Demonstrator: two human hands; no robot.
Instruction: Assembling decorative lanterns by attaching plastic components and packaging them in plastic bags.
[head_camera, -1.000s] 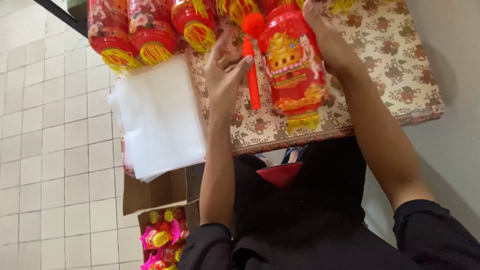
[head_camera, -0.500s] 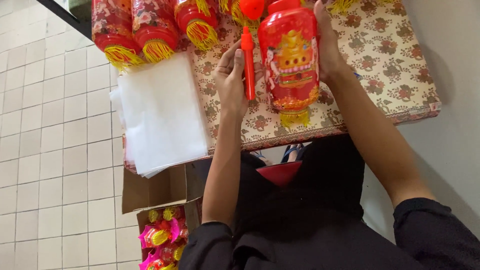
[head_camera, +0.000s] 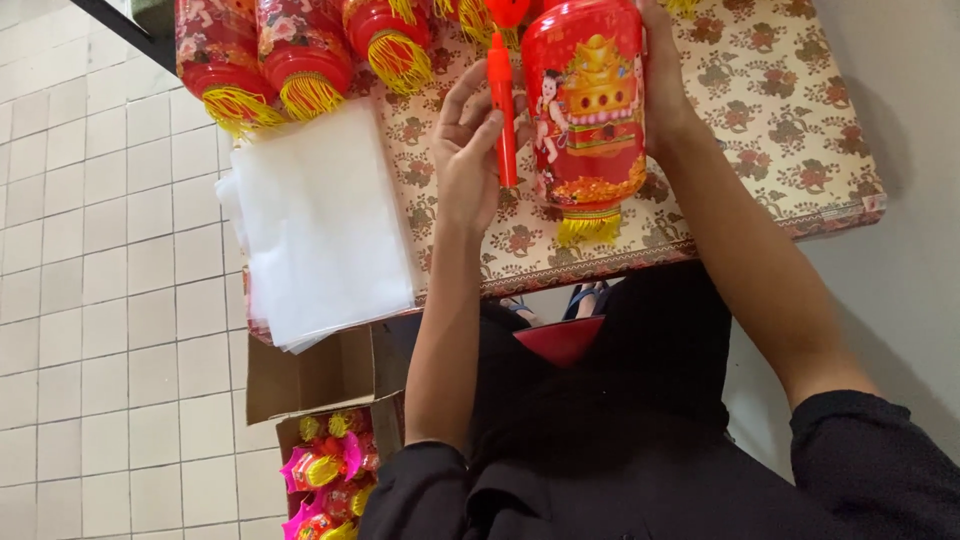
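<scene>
White floor tiles (head_camera: 90, 250) fill the left of the head view, and a surface (head_camera: 780, 130) covered in a flowered cloth runs across the top. From my remote seat I take the big red lantern (head_camera: 585, 110) as my landmark. It is held upright above the surface, its yellow fringe hanging toward the near edge. My right hand (head_camera: 662, 80) wraps its far side, the grip closed around the body; I see only part of the fingers. Just left of the lantern, my left hand (head_camera: 472, 150) pinches a slim red stick (head_camera: 503, 110) between fingertips, the grip shut lightly on it.

I judge the lantern light and thin-walled, probably printed plastic or paper, so it would dent under a squeeze; holding it broad around the middle or by the end caps looks safest. The stick seems stiff and light.

Further left of the lantern lies a stack of white sheets (head_camera: 320, 220), with more lanterns (head_camera: 290, 55) beyond it. Below the sheets, an open cardboard box (head_camera: 320, 400) holds bright trinkets.
</scene>
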